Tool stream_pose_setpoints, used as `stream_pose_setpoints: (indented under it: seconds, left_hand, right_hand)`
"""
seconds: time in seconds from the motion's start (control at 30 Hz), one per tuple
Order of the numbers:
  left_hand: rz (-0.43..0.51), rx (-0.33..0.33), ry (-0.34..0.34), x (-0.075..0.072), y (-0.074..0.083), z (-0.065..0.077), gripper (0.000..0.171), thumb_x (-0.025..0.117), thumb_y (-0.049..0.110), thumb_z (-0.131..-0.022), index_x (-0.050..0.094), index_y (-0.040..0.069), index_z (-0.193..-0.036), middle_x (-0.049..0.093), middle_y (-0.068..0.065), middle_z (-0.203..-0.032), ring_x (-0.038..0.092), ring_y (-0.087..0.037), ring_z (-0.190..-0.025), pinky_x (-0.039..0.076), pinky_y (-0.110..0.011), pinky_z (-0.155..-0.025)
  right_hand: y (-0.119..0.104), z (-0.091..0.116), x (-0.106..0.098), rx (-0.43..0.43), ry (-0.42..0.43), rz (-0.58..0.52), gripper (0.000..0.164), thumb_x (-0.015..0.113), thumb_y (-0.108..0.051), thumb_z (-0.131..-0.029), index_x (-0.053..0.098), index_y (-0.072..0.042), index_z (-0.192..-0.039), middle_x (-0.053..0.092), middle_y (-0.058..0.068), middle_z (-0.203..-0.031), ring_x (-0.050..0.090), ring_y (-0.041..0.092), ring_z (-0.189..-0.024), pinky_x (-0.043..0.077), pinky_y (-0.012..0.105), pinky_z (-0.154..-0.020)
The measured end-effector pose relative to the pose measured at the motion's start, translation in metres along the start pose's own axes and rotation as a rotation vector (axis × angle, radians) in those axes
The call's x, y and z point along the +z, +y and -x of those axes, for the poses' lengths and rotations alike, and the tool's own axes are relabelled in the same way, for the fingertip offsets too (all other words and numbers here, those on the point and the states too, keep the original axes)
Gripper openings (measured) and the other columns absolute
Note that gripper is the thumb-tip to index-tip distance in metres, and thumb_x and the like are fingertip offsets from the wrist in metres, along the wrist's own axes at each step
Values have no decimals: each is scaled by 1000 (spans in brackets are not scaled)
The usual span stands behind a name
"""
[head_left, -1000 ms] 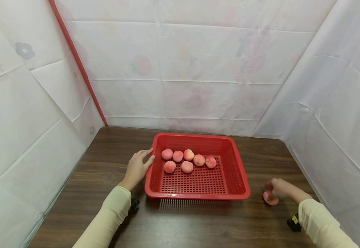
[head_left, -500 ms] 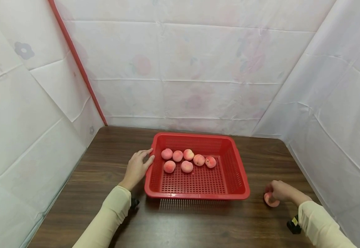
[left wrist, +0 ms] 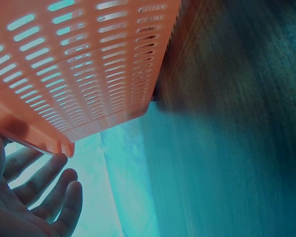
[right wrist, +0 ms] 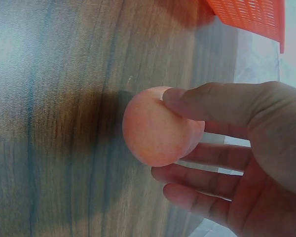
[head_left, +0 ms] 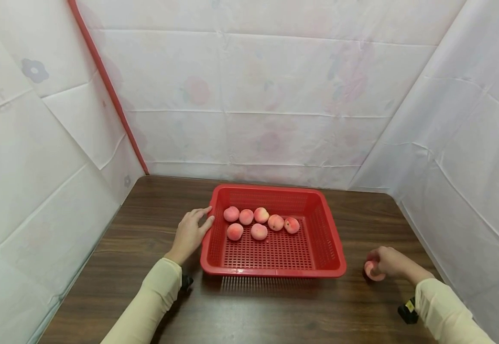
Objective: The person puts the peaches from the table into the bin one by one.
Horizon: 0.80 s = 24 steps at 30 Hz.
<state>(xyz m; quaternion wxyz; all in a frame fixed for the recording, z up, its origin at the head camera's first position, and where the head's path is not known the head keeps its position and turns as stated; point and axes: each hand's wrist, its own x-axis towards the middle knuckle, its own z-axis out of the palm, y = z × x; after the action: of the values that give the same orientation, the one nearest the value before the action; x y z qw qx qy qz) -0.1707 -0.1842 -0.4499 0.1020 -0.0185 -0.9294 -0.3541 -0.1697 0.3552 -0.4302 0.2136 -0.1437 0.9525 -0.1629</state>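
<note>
To the right of the red basket (head_left: 273, 272), my right hand (head_left: 387, 263) holds a peach (head_left: 373, 271). In the right wrist view the thumb (right wrist: 207, 101) presses on one side of the peach (right wrist: 158, 131), with fingers at the other side and below it. The peach casts a shadow on the table. My left hand (head_left: 190, 234) touches the basket's left rim with thumb and fingertips. The left wrist view shows its loosely spread fingers (left wrist: 44, 182) beside the slotted basket wall (left wrist: 89, 74). Several peaches (head_left: 259, 231) lie inside the basket, toward the back and left.
The dark wood-grain table (head_left: 275, 315) carries the basket near its back edge. White patterned sheeting (head_left: 249, 95) hangs behind and on both sides, and a red strip (head_left: 107, 88) runs up the left back corner. Black devices (head_left: 407, 310) sit at the wrists.
My right hand and its peach shift slightly toward me, then slightly away again. The left hand, the basket and the peaches in it stay where they were.
</note>
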Motion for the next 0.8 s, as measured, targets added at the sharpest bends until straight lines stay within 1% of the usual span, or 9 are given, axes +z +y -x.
stream_pose_setpoints:
  seconds: [0.07, 0.27, 0.4, 0.53, 0.8]
  left_hand:
    - [-2, 4, 2, 0, 0, 0, 46, 60, 32, -96, 58, 10, -136, 60, -17, -130, 54, -35, -120, 43, -57, -102]
    - [-12, 17, 15, 1, -2, -1, 45, 59, 33, -96, 59, 10, -135, 61, -17, -130, 54, -34, -120, 43, -56, -103]
    - [-6, 24, 24, 0, -2, -1, 45, 60, 33, -96, 60, 10, -134, 59, -16, -131, 53, -35, -122, 42, -56, -104]
    - [-3, 29, 27, 0, -2, -1, 44, 61, 32, -96, 60, 9, -134, 59, -15, -132, 52, -35, -123, 42, -56, -104]
    - [-2, 44, 36, 0, -1, -1, 44, 62, 30, -95, 61, 8, -133, 58, -14, -135, 52, -36, -123, 42, -56, -104]
  right_hand:
    - [0, 0, -1, -12, 15, 12, 29, 69, -2, -69, 68, 6, -98, 66, 7, -83, 56, 18, -77, 47, 33, -66]
    - [1, -1, -4, -9, 41, 27, 29, 72, -6, -73, 69, 6, -100, 67, 7, -84, 57, 17, -76, 47, 32, -64]
    - [-1, -2, -9, -5, 53, 30, 37, 75, -10, -73, 68, 8, -104, 69, 9, -88, 59, 18, -78, 48, 34, -66]
    - [-3, -2, -14, 16, 60, 16, 43, 76, -12, -74, 65, 11, -109, 68, 8, -88, 57, 18, -79, 48, 34, -66]
    - [-12, -4, -31, 26, 89, 10, 42, 74, -12, -78, 63, 11, -110, 67, 11, -92, 59, 20, -83, 47, 34, -68]
